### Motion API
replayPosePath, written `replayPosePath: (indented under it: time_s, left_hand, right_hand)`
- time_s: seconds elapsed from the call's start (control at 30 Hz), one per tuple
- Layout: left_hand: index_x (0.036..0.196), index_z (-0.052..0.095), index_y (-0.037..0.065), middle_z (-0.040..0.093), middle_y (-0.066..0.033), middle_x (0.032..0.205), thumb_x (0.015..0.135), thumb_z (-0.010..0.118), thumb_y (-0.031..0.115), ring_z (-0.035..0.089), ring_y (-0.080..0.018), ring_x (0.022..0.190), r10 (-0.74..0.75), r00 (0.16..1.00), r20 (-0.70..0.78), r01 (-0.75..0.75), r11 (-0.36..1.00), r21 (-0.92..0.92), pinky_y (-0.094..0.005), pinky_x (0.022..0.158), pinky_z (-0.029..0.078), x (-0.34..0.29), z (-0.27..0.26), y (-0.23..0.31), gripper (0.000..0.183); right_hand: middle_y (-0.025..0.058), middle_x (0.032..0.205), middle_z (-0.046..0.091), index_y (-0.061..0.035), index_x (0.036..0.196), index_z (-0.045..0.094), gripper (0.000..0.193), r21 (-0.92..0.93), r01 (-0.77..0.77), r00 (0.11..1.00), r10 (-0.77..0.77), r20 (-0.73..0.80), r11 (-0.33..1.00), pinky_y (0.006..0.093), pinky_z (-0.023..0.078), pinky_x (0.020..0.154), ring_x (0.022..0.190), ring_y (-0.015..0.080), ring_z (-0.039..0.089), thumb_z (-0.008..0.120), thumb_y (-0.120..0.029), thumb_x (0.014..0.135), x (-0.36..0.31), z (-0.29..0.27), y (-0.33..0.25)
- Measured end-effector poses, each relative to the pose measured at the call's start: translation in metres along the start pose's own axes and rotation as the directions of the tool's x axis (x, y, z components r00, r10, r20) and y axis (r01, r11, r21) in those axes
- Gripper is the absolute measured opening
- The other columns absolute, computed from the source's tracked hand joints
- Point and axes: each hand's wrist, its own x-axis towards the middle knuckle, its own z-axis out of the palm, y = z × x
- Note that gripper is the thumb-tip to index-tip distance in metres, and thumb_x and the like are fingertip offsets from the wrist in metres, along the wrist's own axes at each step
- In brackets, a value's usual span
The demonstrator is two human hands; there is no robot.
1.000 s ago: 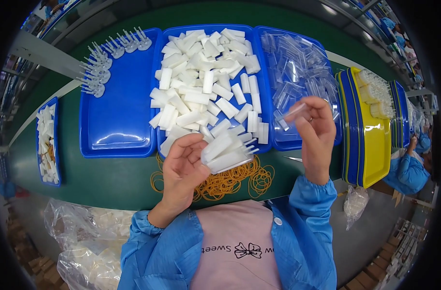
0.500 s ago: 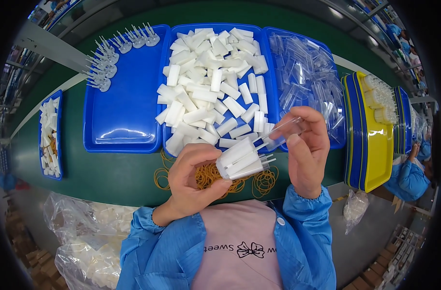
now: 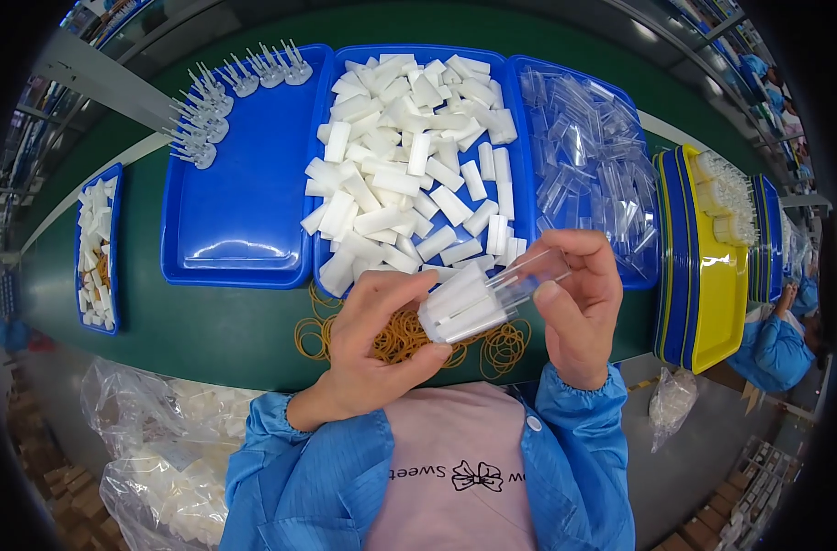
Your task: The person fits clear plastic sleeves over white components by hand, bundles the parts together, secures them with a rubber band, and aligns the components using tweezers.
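My left hand (image 3: 374, 335) is closed around the base of a small assembly (image 3: 464, 303) of white foam blocks, thin prongs and clear plastic sides, tilted toward the upper right. Between thumb and fingers, my right hand (image 3: 584, 303) pinches a clear plastic piece (image 3: 549, 266). This piece overlaps the prong end of the assembly; whether it is seated there I cannot tell. Under the hands lies a heap of tan rubber bands (image 3: 503, 349). Just beyond them stands a blue tray (image 3: 519, 188) of loose white foam blocks (image 3: 381, 174).
At left, a blue tray (image 3: 239, 216) carries several pronged white stands (image 3: 198, 138) along its far edges. Another blue tray holds clear plastic pieces (image 3: 579, 138). Stacked trays (image 3: 712, 321) rise at right. A narrow tray (image 3: 97, 248) sits far left. Plastic bags (image 3: 161, 459) lie below the table edge.
My right hand has come slightly down, bringing the clear piece lower and closer over the assembly's prongs. My left hand keeps its hold, shifted slightly right.
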Motion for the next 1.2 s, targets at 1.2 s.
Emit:
replayPosePath:
  time_s: [1.2]
  left_hand:
    - [0.116, 0.059, 0.001, 0.04, -0.0087, 0.097, 0.07, 0.064, 0.002, 0.046, -0.0171, 0.08, 0.082, 0.969, 0.232, -0.068, 0.995, -0.066, -0.027, 0.065, 0.041, 0.003, 0.0, 0.009, 0.046]
  right_hand:
    - [0.0135, 0.102, 0.058, 0.0029, 0.108, 0.055, 0.037, -0.147, 0.129, 0.981, -0.105, 0.165, 0.981, 0.0307, 0.045, 0.082, 0.091, 0.0206, 0.06, 0.07, 0.0, 0.074, -0.003, -0.012, -0.008]
